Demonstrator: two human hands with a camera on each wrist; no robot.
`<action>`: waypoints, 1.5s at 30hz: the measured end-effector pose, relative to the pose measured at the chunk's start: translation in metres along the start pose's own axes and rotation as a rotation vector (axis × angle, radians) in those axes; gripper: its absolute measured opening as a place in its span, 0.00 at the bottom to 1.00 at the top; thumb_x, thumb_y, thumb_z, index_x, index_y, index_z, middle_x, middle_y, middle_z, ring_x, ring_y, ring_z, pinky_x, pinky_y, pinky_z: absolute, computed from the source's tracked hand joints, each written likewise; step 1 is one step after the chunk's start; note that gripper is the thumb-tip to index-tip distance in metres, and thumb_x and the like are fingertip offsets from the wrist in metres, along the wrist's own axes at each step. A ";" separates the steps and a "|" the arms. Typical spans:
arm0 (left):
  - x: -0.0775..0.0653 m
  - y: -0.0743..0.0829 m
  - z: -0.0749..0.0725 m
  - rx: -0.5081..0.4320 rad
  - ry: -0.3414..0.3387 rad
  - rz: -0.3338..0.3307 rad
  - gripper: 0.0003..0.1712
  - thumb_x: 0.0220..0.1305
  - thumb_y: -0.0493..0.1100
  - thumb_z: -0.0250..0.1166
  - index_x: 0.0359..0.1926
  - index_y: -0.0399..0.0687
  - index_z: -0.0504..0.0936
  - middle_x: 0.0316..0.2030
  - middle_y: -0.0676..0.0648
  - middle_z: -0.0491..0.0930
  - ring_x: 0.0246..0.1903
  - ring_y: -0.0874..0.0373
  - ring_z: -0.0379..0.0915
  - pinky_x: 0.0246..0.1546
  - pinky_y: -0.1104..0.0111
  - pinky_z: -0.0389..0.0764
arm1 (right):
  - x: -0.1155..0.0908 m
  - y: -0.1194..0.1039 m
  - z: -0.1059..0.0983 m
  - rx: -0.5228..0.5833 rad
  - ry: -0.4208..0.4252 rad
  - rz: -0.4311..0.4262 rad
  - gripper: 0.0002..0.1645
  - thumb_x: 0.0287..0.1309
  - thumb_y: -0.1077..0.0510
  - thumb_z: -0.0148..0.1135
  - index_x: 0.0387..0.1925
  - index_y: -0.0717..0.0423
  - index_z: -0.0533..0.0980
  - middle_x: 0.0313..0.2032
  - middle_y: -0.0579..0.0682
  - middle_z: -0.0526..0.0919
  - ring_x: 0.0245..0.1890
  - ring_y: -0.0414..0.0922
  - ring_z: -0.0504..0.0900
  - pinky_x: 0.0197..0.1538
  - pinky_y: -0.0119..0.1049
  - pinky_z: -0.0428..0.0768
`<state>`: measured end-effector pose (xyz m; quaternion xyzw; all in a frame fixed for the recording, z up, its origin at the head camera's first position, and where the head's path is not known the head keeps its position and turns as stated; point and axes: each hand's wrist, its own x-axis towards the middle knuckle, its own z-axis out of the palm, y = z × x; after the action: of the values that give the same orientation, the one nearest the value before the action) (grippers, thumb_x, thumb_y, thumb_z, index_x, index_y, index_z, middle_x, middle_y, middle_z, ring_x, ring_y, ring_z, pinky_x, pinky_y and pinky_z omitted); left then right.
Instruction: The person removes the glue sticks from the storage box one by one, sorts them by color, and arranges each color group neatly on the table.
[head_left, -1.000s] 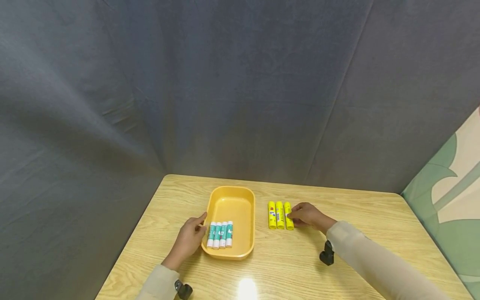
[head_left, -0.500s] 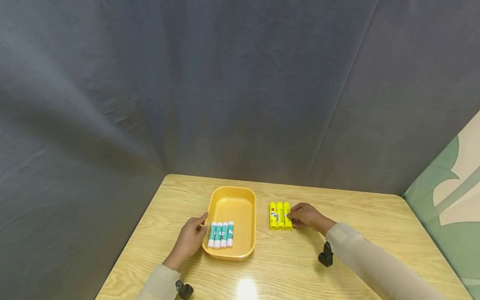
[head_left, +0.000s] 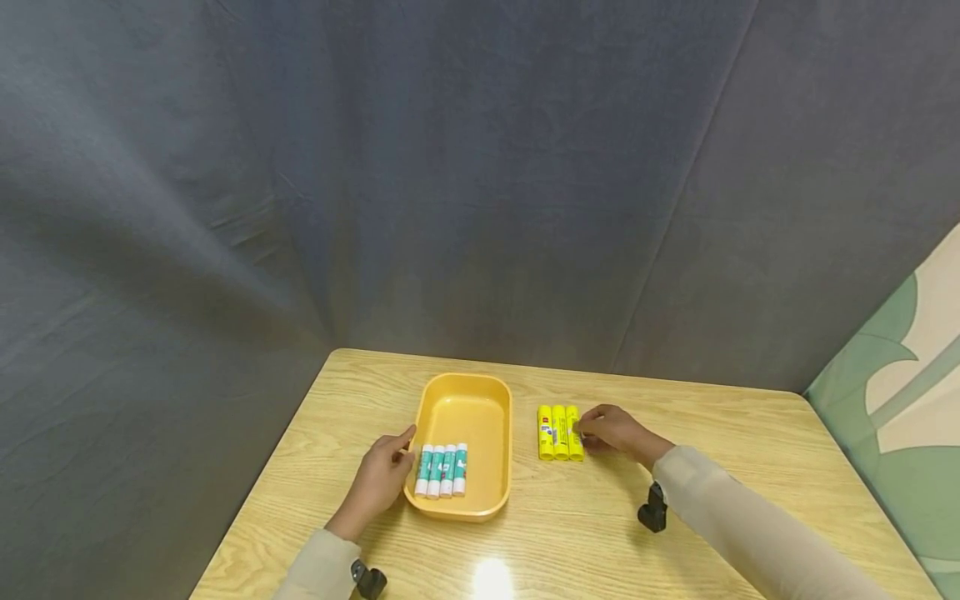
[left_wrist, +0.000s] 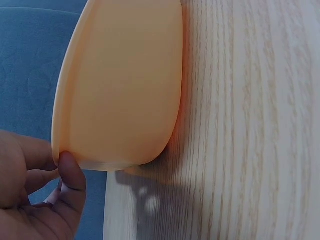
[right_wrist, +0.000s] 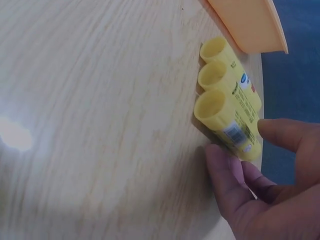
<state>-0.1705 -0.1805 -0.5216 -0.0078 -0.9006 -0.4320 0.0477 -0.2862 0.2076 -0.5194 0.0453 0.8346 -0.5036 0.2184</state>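
Three yellow glue sticks (head_left: 559, 432) lie side by side on the table. My right hand (head_left: 611, 427) is at the right end of their row. In the right wrist view, its fingertips are right at the side of the nearest yellow glue stick (right_wrist: 225, 117), not wrapped round it. The hollow ends of all three sticks face the wrist camera. My left hand (head_left: 381, 473) pinches the left rim of an orange-yellow plastic tray (head_left: 491, 467). In the left wrist view, a fingertip (left_wrist: 69, 162) bends over the tray's edge. Several white-and-teal glue sticks (head_left: 442, 471) lie in a row inside the tray.
The wooden table (head_left: 570, 533) has its far edge against a dark grey-blue curtain (head_left: 487, 183). Patterned green-and-cream fabric (head_left: 900, 417) hangs at the right. A small black wrist camera (head_left: 653, 508) is strapped beneath the right sleeve.
The rightmost yellow glue stick has slid left, closing the gap to the other two. My right hand stays beside it. The left hand and tray keep their places.
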 end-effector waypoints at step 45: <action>0.005 -0.006 -0.003 -0.008 -0.025 0.001 0.26 0.70 0.35 0.59 0.68 0.41 0.69 0.49 0.41 0.75 0.36 0.56 0.71 0.27 0.71 0.77 | -0.029 -0.107 0.148 0.362 -0.358 -0.046 0.33 0.65 0.58 0.59 0.63 0.76 0.64 0.62 0.68 0.67 0.62 0.62 0.69 0.63 0.50 0.70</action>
<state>-0.1759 -0.1865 -0.5238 -0.0138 -0.8994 -0.4353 0.0369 -0.2444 0.0320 -0.4785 -0.0251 0.6796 -0.6498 0.3395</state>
